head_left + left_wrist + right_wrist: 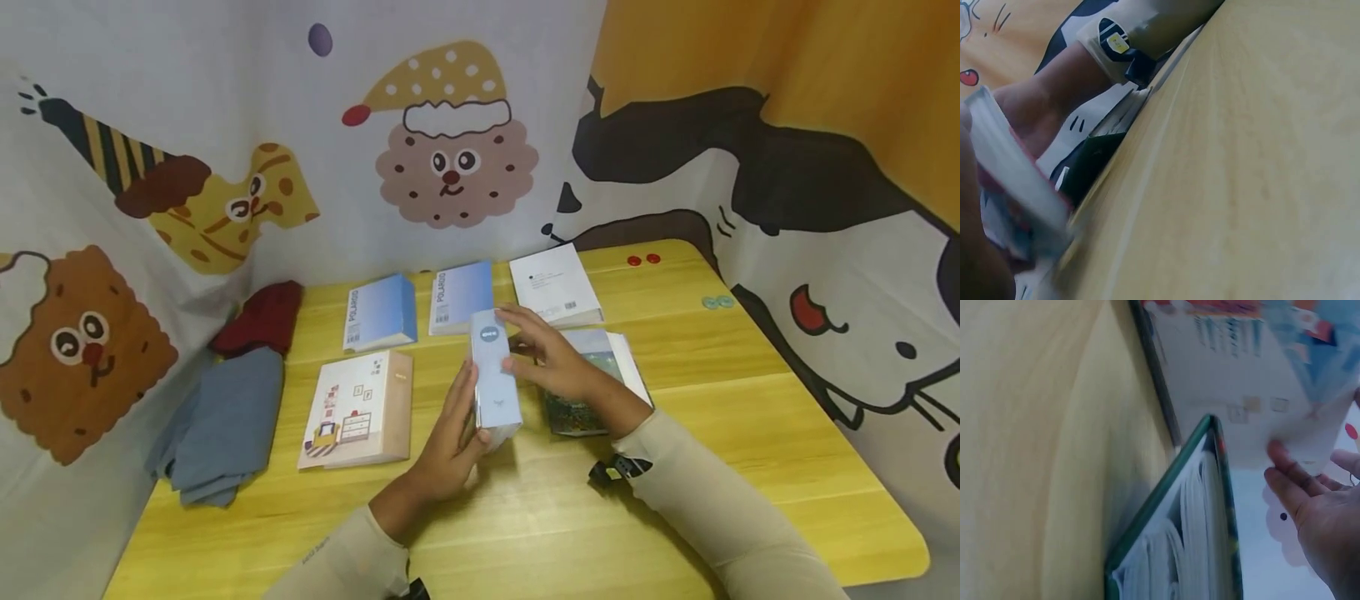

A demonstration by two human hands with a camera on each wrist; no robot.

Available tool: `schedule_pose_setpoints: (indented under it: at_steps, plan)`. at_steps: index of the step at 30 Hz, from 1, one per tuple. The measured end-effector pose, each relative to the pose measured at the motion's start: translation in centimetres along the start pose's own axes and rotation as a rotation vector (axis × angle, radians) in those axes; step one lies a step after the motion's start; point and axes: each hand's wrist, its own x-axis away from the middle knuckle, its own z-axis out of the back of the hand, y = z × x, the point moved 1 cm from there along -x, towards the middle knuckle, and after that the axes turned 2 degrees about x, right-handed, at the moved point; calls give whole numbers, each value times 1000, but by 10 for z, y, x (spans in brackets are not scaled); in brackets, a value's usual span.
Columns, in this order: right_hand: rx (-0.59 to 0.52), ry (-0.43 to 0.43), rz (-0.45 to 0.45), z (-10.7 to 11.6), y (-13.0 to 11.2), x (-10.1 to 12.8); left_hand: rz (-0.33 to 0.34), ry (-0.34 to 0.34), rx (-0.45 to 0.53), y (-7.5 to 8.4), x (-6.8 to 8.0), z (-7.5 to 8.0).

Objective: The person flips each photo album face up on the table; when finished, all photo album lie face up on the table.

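Grasping the pale-blue-spined album low down, over the table, the left hand supports it; the right hand rests fingertips on its cover. Probably stiff, fairly heavy, it suits holding across both covers. Beyond lie two blue POLARDO albums.

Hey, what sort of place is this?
Probably an indoor corner set up for tabletop work, though I can't tell whether it's a home: there's a yellow wooden table, cartoon-print fabric hanging around it, and several thick books.
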Motion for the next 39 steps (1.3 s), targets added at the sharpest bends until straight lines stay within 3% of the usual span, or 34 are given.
schedule_pose_setpoints:
  at_steps: [6,11,16,22,30,34,39]
  plan:
    - [-67,-48,-23,-4,-3,6,-95,-26,168,-2,-1,0]
    - [-78,-94,-20,-8,-2,15,-18,-18,279,1,-1,2]
    - [-6,-144,-58,-12,-1,25,74,36,313,1,-2,6]
    - [139,-158,-111,-17,5,28,81,119,279,1,0,13]
    - [239,-197,-148,-23,9,31,249,232,234,3,14,21]
    - [285,-182,-135,-21,6,29,278,256,134,1,12,23]
    - [310,-173,-134,-20,4,29,308,255,-82,-1,11,24]
